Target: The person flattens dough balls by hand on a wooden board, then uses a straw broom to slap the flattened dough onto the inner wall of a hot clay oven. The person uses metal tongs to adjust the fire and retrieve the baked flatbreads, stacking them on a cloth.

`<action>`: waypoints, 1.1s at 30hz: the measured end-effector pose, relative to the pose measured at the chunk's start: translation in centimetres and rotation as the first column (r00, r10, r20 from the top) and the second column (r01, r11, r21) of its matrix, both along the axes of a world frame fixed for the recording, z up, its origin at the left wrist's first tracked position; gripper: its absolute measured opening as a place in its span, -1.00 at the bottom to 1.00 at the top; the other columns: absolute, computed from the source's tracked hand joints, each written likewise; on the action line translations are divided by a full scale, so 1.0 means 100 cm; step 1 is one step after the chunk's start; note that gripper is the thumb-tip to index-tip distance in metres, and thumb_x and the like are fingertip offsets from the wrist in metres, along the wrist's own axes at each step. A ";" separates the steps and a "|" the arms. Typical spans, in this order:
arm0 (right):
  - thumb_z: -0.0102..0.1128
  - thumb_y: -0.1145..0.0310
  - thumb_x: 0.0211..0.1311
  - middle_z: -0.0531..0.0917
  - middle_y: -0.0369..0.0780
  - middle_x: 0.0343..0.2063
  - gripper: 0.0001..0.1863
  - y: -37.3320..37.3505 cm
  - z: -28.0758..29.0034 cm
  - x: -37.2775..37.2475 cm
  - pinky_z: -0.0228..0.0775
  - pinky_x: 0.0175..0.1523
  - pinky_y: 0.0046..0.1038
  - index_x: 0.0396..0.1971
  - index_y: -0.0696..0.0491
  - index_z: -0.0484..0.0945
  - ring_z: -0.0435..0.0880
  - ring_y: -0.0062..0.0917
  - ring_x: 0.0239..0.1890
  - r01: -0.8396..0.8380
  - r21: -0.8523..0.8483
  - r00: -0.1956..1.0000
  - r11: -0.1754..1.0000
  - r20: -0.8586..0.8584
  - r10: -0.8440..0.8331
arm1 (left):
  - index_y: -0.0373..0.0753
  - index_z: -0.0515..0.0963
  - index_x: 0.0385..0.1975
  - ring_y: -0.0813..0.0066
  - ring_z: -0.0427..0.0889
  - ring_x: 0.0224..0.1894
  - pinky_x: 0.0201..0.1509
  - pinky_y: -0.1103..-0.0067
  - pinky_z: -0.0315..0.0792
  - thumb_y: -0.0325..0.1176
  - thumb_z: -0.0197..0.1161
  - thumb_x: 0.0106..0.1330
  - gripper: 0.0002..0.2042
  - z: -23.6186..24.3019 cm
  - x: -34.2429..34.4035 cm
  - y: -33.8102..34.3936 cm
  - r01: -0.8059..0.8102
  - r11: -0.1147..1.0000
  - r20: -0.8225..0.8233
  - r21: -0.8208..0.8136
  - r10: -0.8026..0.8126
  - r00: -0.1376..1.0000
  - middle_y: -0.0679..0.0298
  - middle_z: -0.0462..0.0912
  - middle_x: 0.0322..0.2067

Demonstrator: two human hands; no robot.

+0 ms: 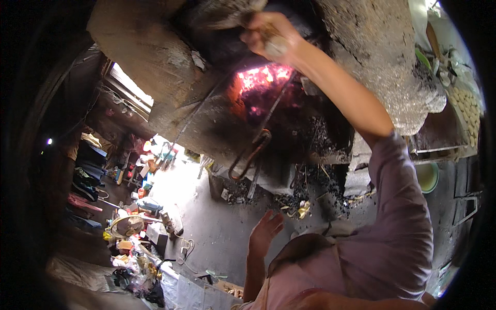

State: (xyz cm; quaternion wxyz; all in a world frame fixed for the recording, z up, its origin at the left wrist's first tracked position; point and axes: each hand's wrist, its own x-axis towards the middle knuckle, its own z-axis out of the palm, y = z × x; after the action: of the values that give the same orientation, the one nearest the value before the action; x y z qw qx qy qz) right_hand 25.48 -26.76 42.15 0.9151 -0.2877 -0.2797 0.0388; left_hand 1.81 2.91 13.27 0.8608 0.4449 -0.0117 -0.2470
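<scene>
My right hand (279,39) reaches up over the fire opening, fingers wrapped round the handle of a hand broom (225,14). Its pale, fibrous head is smeared by motion against the dark top of the stove. Just below that hand glow red embers (263,77) inside the earthen stove (150,46). A metal rod with a looped handle (250,155) sticks out from the embers toward me. Down near my body, my left hand (266,232) is held over the floor with its fingers spread and nothing in them.
Charcoal bits and ash (320,181) lie below the stove's mouth. At the right, many small pale pieces (466,111) fill a tray above a green-rimmed basin (428,177). A fan (127,226) stands among clutter at the left, with a cord (187,249) on the floor.
</scene>
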 end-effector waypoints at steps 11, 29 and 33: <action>-0.02 -0.02 -0.06 0.49 -0.16 -0.63 -0.48 0.043 -0.184 -0.335 0.24 -0.75 -0.59 -0.32 0.18 0.42 0.38 -0.52 -0.79 0.175 0.081 0.884 0.981 -0.452 -0.120 | -0.22 0.06 0.18 0.29 0.27 0.14 0.19 0.39 0.17 0.02 -0.10 0.25 -0.41 -0.062 0.064 -0.045 0.712 0.697 -0.351 0.083 -0.648 0.676 0.13 0.26 0.11; 0.13 0.31 -0.04 0.51 0.00 -0.35 -0.61 -0.264 -0.384 -0.208 0.43 -0.58 -0.47 -0.14 0.08 0.44 0.56 -0.40 -0.60 0.401 -0.286 0.153 -0.870 0.957 -0.244 | -0.38 0.21 0.07 0.05 0.29 0.09 0.19 0.25 0.14 0.02 -0.25 0.28 -0.43 0.018 0.103 0.009 0.388 0.916 0.419 -0.100 -0.315 0.852 -0.08 0.29 0.05; -0.07 0.11 0.18 0.51 0.02 -0.18 -0.40 -0.065 -0.231 -0.196 0.52 -0.30 -0.50 0.10 0.22 0.17 0.61 -0.41 -0.36 0.701 -0.589 0.601 0.402 0.184 -0.778 | -0.37 0.10 0.13 0.02 0.20 0.13 0.21 0.24 0.06 0.19 -0.21 0.19 -0.28 0.082 0.193 0.107 0.272 0.828 0.500 -0.490 0.010 0.866 -0.04 0.19 0.11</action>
State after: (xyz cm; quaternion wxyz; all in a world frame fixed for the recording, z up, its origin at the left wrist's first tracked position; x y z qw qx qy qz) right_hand 5.88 -33.28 19.05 0.7059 -0.6553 -0.0390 -0.2659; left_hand 21.13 13.60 21.51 0.9007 0.2266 -0.3266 -0.1751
